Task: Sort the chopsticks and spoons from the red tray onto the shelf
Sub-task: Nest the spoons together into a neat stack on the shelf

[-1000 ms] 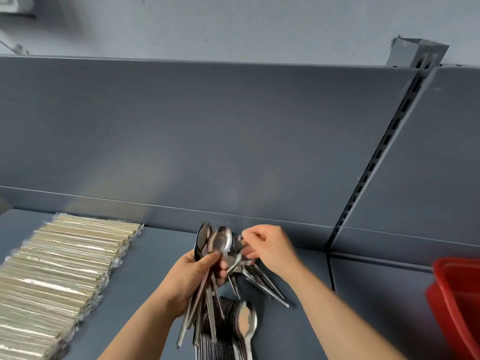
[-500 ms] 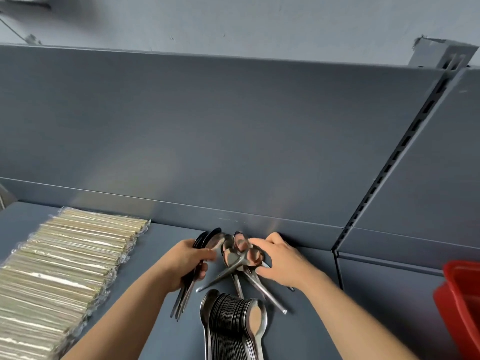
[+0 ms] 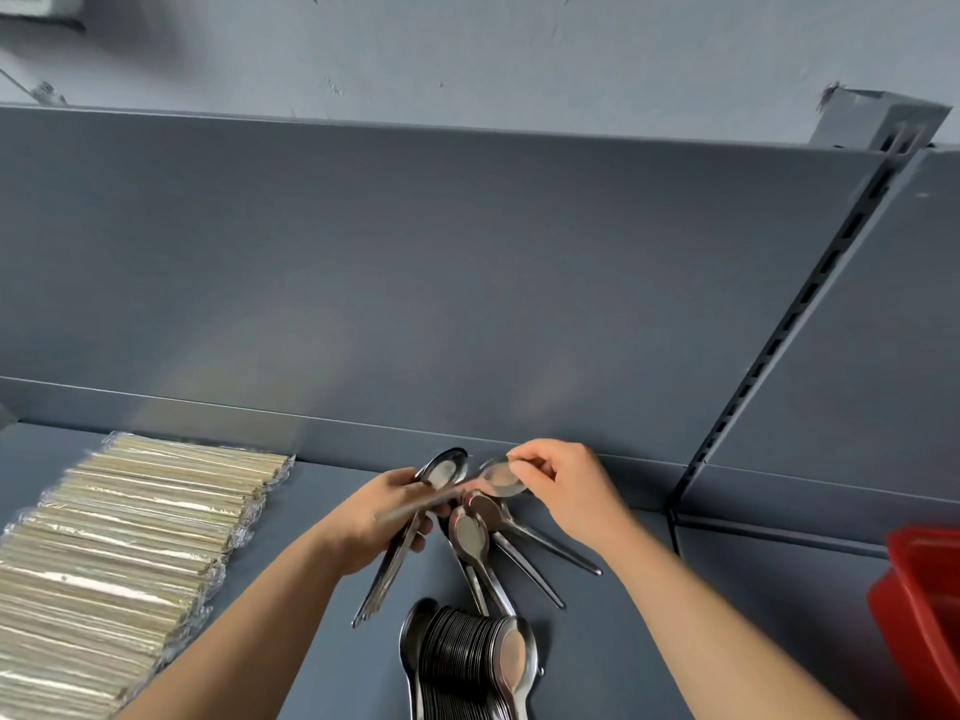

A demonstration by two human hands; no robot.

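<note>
My left hand [image 3: 382, 517] grips a small bundle of steel spoons [image 3: 400, 543] by their handles, bowls pointing to the back of the grey shelf [image 3: 311, 641]. My right hand [image 3: 563, 485] pinches the bowl of one spoon [image 3: 500, 478], lifted and blurred, its handle crossing toward the left hand. Under both hands several loose spoons [image 3: 483, 543] lie fanned on the shelf. A nested stack of spoons [image 3: 467, 662] lies nearer to me. Wrapped chopsticks [image 3: 124, 553] lie in rows at the left.
The red tray [image 3: 919, 605] sits at the right edge, partly out of frame. A slotted upright [image 3: 789, 324] divides the shelf's grey back panel. Bare shelf surface shows between the chopsticks and the spoons.
My right hand has lifted one spoon off the loose pile and brought it across to my left hand's bundle. The left hand stayed in about the same place with its spoons.
</note>
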